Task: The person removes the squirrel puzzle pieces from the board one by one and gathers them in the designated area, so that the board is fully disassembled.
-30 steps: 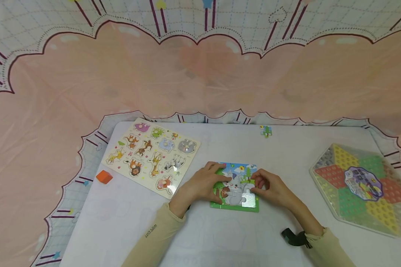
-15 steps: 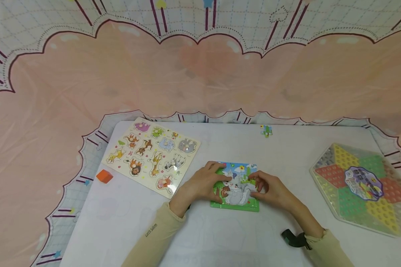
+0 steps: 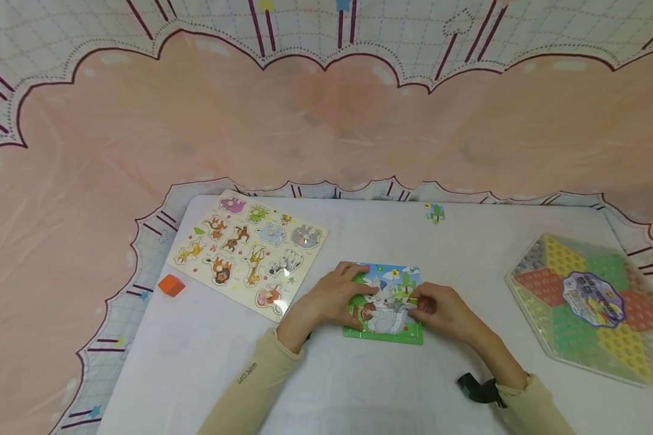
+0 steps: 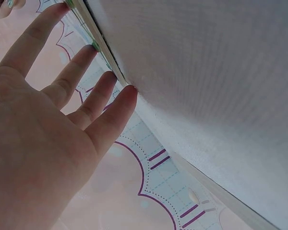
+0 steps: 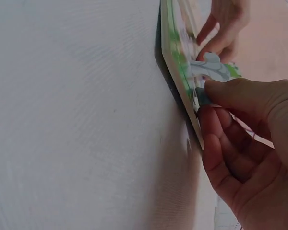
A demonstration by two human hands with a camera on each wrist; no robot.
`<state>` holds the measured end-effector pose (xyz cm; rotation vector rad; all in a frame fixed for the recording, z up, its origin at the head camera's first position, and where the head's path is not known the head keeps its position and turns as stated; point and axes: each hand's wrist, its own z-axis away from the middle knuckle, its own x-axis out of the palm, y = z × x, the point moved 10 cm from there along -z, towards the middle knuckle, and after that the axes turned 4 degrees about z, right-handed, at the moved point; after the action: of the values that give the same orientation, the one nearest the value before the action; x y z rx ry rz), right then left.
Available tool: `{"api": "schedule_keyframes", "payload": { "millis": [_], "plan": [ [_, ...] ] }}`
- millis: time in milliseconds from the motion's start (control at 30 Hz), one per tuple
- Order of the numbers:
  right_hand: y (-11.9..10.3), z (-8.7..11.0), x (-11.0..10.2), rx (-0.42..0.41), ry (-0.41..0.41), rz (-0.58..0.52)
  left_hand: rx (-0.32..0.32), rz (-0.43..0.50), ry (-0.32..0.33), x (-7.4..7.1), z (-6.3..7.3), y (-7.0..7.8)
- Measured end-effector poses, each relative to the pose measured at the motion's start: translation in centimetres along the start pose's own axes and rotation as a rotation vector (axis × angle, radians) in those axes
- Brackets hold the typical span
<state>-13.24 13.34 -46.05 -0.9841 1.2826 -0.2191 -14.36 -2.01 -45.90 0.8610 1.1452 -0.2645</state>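
Note:
A small jigsaw puzzle with a grey cartoon animal and a green border lies in front of me. My left hand rests on its left side, fingers spread. In the left wrist view, the fingertips of that fairly straight left hand touch the board's edge. At the right side, my right hand pinches a grey-and-green puzzle piece between thumb and fingers. The right wrist view has this piece tilted just over the board, partly hidden by the thumb; whether it touches the board I cannot tell.
A loose puzzle piece lies near the table's far edge. An animal peg board and an orange block are on the left. A clear hexagonal game box with coloured triangles stands on the right.
The fingers of my right hand have drawn slightly down and closer together at the puzzle's right edge. My left hand stays in place on the board.

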Motion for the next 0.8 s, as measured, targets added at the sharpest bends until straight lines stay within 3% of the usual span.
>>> {"api": "schedule_keyframes", "payload": {
  "millis": [333,567,800],
  "plan": [
    [0.03,0.23,-0.06,0.073,-0.022,0.005,-0.008,0.005,-0.010,-0.01,-0.01,-0.08],
    [-0.02,-0.04,-0.36,0.057,-0.004,-0.101,-0.011,0.008,-0.004,-0.01,-0.01,-0.24],
    [-0.09,-0.14,-1.00,0.021,0.069,-0.178,-0.014,0.016,-0.016,0.14,-0.11,-0.24]
  ]
}}
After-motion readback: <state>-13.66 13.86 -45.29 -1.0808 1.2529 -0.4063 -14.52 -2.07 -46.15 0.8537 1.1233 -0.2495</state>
